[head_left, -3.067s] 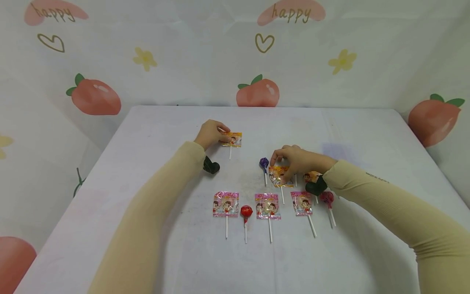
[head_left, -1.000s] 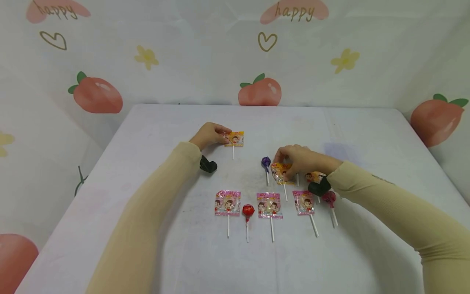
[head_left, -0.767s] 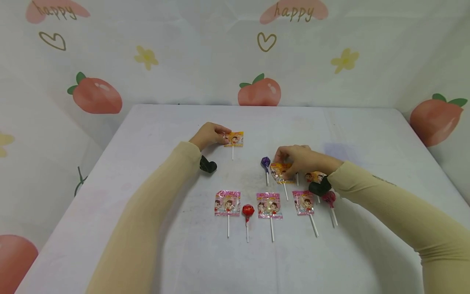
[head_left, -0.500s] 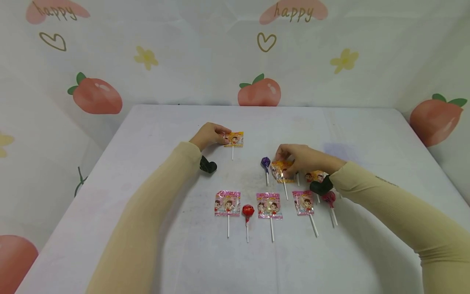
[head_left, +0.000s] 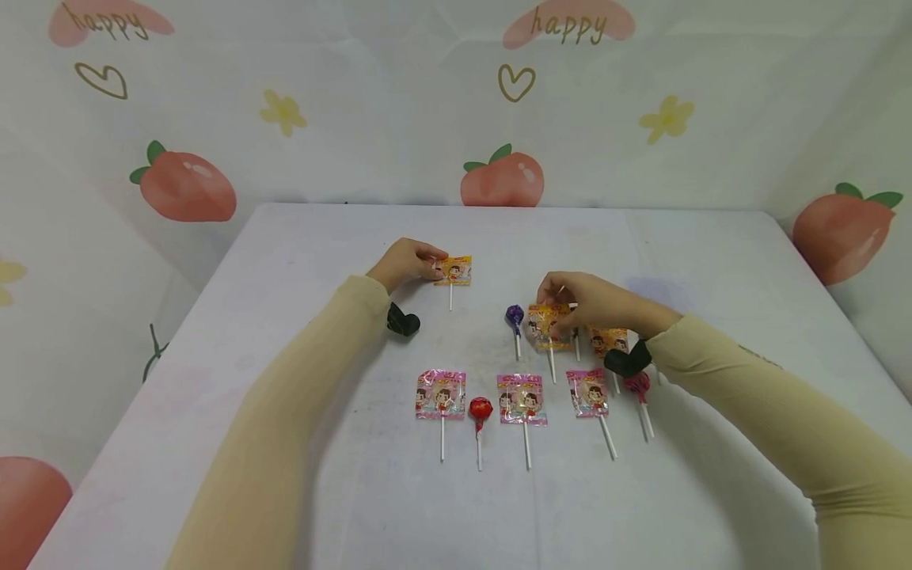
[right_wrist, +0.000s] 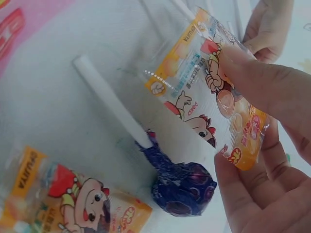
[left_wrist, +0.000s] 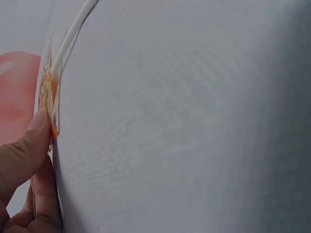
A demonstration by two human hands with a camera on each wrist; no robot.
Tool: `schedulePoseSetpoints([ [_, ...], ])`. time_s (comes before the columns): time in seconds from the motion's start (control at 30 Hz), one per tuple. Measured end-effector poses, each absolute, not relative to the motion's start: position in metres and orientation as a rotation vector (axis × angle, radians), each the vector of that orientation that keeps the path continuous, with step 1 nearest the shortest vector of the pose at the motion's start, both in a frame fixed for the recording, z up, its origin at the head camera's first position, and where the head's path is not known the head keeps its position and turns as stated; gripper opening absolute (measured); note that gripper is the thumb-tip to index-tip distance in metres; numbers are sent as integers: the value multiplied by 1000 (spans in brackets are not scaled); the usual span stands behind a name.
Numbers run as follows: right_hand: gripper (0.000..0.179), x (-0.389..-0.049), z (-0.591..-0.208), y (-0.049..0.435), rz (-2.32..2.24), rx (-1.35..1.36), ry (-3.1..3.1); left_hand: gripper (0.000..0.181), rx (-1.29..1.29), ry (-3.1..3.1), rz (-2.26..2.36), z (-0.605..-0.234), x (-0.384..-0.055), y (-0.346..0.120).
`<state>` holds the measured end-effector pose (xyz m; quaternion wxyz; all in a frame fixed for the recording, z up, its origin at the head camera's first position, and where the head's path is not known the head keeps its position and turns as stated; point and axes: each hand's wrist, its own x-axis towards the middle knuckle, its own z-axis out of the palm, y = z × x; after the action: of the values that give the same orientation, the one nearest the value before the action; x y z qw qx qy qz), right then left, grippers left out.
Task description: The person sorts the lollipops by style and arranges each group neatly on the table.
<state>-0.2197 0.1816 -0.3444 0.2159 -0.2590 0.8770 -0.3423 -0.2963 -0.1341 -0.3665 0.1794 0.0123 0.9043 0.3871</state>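
Toward the back of the table my left hand (head_left: 404,264) pinches the left edge of an orange-wrapped lollipop (head_left: 457,271); its stick points to the near side. In the left wrist view, the thumb presses on the clear and orange wrapper (left_wrist: 47,94), low at the tabletop. My right hand (head_left: 598,302) pinches another orange-wrapped lollipop (head_left: 544,323) between thumb and fingers. In the right wrist view, that flat wrapper (right_wrist: 194,80) is tilted, and a purple lollipop (right_wrist: 181,190) lies just below the fingers. Part of this purple lollipop is behind the hand in the head view.
Another purple lollipop (head_left: 514,315) lies left of the right hand. An orange-wrapped one (head_left: 607,340) sits partly under the right wrist. Nearer are pink-wrapped lollipops (head_left: 440,394), a red one (head_left: 480,409) and a dark pink one (head_left: 636,383), on the white table (head_left: 399,507).
My right hand and its orange-wrapped lollipop have shifted a little toward the back of the table. The left hand, after shifting slightly earlier, now stays in place on its lollipop.
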Motion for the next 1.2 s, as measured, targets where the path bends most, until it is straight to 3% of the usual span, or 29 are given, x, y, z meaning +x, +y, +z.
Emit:
schedulePoseSetpoints([
  [1.2,35,-219,-338,186,-1122,-637,2478,43,34,2545,1098,-368,-297,-136],
])
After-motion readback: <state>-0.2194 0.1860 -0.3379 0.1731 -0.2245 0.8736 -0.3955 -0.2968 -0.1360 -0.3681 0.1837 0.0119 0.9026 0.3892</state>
